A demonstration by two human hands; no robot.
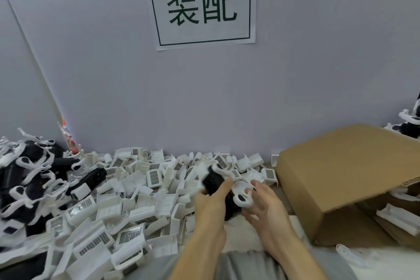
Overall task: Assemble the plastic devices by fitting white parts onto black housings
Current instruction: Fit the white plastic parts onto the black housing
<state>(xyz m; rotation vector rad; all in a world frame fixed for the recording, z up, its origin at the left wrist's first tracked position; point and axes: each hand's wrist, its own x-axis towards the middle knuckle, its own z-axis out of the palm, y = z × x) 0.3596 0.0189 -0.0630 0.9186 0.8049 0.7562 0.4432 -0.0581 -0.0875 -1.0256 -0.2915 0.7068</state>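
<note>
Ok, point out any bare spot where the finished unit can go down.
One pale bare patch lies between the forearms, near the cardboard box. The box's flat top is also bare. Left of the left hand, loose white parts lie crowded; the far-left heap of assembled units is packed.

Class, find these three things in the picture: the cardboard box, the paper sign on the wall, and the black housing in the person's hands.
cardboard box (345, 179): head view, on its top flap.
paper sign (202, 4): head view, between its two printed characters.
black housing (213, 180): head view, on its dark upper face.
</note>
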